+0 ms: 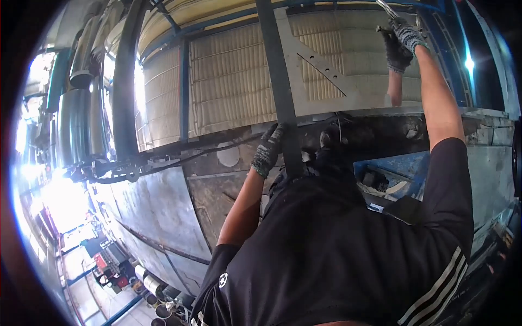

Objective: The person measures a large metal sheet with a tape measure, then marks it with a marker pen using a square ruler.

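Observation:
A mirror-bright metal sheet (228, 76) lies in front of me, reflecting a ribbed roof. Across it runs a long dark flat metal bar (277, 70), its near end close to my body. A grey metal set square (326, 81) with small round holes and a triangular cutout sits along the bar's right side. My left hand (267, 149), in a grey knit glove, is closed at the bar's left edge by the sheet's near edge. Far right, my gloved right hand (406, 33) is raised over the sheet, closed round a slim silver-coloured tool (387, 8); its reflection shows below.
Shiny metal rolls (76, 125) stand at the left. A black cable (201, 155) runs along the sheet's near edge. Beside my body, a blue tray (410, 165) holds dark items. Grey metal panels (157, 206) cover the lower left, with machinery (111, 261) beyond.

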`<act>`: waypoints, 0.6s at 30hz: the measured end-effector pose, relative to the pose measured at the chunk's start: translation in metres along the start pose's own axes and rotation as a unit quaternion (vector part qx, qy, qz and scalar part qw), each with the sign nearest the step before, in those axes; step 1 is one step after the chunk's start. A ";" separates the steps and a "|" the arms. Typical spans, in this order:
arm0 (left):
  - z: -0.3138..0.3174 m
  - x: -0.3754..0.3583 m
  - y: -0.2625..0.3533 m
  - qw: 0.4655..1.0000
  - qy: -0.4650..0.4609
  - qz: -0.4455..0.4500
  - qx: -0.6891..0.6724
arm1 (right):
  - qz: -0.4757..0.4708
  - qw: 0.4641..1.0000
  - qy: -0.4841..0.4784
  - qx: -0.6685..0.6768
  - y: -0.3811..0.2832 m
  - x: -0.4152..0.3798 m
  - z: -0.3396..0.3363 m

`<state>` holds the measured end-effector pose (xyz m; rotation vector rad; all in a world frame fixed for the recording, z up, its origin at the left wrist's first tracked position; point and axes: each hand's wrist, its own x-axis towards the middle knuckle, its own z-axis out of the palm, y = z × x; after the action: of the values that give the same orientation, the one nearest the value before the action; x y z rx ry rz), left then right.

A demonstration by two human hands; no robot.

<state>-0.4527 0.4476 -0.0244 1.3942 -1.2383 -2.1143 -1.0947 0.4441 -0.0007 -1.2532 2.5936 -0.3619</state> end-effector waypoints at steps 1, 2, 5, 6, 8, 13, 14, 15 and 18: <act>-0.007 0.001 -0.007 1.000 0.004 -0.001 0.003 | 0.054 0.998 -0.032 -0.008 0.001 0.009 -0.007; -0.014 0.002 -0.017 1.000 0.018 -0.001 -0.014 | 0.108 0.992 -0.065 -0.018 -0.001 0.016 -0.009; -0.030 -0.011 -0.021 0.999 0.026 -0.018 -0.018 | 0.004 0.993 0.032 -0.116 0.044 0.036 0.025; -0.034 -0.019 -0.019 0.999 0.016 -0.034 0.001 | -0.020 0.978 0.065 -0.195 0.046 0.037 0.024; -0.046 -0.035 -0.038 0.998 0.018 0.051 -0.013 | 0.023 0.992 0.019 -0.120 0.034 0.021 0.016; -0.076 -0.053 -0.045 0.996 0.087 0.016 -0.001 | 0.098 0.988 -0.058 -0.101 -0.020 -0.039 -0.030; -0.082 -0.058 -0.039 0.996 0.085 0.029 0.008 | 0.101 0.989 -0.044 -0.103 -0.013 -0.045 -0.022; -0.084 -0.061 -0.032 0.996 0.077 0.040 0.006 | 0.124 0.985 0.086 -0.087 0.009 -0.047 0.000; -0.098 -0.075 -0.007 0.990 0.100 0.057 0.083 | 0.141 0.959 0.237 -0.065 0.032 -0.055 0.016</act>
<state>-0.3313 0.4540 -0.0004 1.5213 -1.4015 -1.7826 -1.0795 0.5046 -0.0205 -0.8932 3.1958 -0.4909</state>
